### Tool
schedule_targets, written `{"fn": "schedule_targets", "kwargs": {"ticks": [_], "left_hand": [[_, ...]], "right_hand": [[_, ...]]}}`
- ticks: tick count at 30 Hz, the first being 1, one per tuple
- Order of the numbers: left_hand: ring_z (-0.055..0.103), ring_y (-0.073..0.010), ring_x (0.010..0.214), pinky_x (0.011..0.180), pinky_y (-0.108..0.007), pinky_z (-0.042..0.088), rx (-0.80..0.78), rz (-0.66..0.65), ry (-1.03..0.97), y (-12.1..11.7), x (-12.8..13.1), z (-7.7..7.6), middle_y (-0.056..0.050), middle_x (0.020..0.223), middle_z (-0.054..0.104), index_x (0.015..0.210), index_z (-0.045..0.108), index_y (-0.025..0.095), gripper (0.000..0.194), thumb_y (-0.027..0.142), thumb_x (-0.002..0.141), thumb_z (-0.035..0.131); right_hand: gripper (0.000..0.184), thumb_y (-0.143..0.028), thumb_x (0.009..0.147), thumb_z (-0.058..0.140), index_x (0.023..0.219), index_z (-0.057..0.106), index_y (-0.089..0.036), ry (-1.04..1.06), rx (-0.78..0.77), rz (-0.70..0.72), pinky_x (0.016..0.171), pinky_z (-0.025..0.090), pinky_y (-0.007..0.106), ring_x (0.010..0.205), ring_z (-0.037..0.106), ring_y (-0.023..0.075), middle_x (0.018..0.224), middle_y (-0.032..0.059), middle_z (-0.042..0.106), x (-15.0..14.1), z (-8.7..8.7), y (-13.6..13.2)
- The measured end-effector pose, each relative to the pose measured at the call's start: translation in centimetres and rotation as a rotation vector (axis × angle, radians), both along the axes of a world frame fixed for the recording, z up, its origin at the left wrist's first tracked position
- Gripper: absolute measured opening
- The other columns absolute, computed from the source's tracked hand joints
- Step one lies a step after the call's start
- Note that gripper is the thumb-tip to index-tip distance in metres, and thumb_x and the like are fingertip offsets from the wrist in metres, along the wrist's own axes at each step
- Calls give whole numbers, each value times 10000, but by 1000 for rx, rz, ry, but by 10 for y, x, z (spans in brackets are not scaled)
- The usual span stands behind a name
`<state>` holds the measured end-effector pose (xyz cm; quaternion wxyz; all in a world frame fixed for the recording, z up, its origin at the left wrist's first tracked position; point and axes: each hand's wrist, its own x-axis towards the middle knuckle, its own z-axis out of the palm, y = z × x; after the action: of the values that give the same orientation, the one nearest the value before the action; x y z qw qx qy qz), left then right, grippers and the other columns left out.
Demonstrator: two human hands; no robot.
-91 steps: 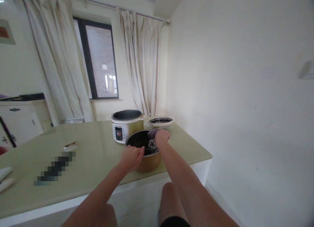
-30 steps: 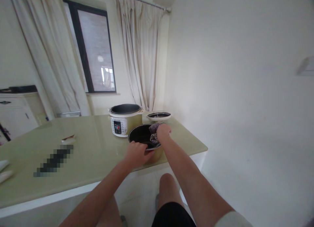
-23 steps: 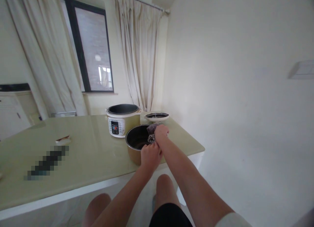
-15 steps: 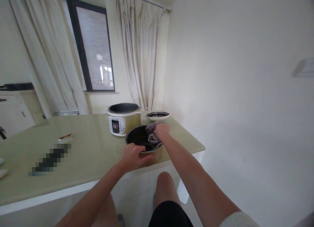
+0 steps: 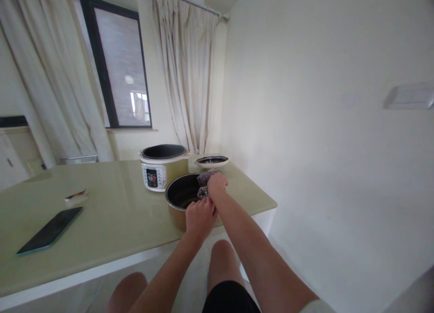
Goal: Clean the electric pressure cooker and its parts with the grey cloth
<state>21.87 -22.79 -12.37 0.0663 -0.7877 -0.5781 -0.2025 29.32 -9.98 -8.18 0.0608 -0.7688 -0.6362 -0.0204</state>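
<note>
Green desk (image 5: 108, 227) carries the gold pot (image 5: 175, 216) — the left hand (image 5: 200, 216) has shifted to the pot's near-right rim, fingers curled over it, probably bracing; the right hand (image 5: 217, 185) pinches a cloth (image 5: 204, 179) at its right rim.

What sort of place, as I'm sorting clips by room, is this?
Most likely a room in a home, perhaps a dining or kitchen area: an electric cooker and a pot stand on a green tabletop, and long pale curtains hang by the window.
</note>
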Motion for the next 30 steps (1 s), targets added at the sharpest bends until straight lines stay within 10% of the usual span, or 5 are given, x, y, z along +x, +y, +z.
{"fn": "schedule_targets", "kwargs": {"ticks": [6,12,17,24,30], "left_hand": [[724,-283,836,743,-363,447,-27,-72,-21,7,-76,-4,-80,834,803,774,769,242,534,696,948,550],[643,-199,699,693,-305,462,-282,-224,-240,41,-143,25,-28,669,703,691,696,212,696,655,1039,285],[678,-293,1192,1081,-426,486,-98,72,-287,94,-145,27,-124,1227,768,1106,727,196,279,277,935,522],[640,-224,1341,1178,-374,462,-152,95,-413,131,-142,-5,-131,1411,709,1420,613,150,604,24,853,444],[614,-254,1376,1173,-396,468,-173,110,-438,123,-140,-8,-151,1451,682,1445,607,158,641,-2,840,466]], "right_hand": [[318,-315,1015,641,1229,787,-131,13,24,139,961,598,415,1176,746,311,1253,226,768,17,6,-4],[455,-492,984,683,1254,773,-137,20,22,184,962,594,412,1198,737,346,1282,226,760,14,6,2],[328,-253,1043,573,1279,697,-63,-101,97,281,915,594,383,1152,724,324,1249,285,724,4,5,-4],[318,-175,1104,407,1336,620,-213,-525,158,967,970,546,412,1216,637,281,1297,171,676,-2,-7,8],[341,-148,1099,366,1305,637,-173,-657,103,1192,759,563,360,1024,703,268,1190,171,705,-21,-29,49]]}}
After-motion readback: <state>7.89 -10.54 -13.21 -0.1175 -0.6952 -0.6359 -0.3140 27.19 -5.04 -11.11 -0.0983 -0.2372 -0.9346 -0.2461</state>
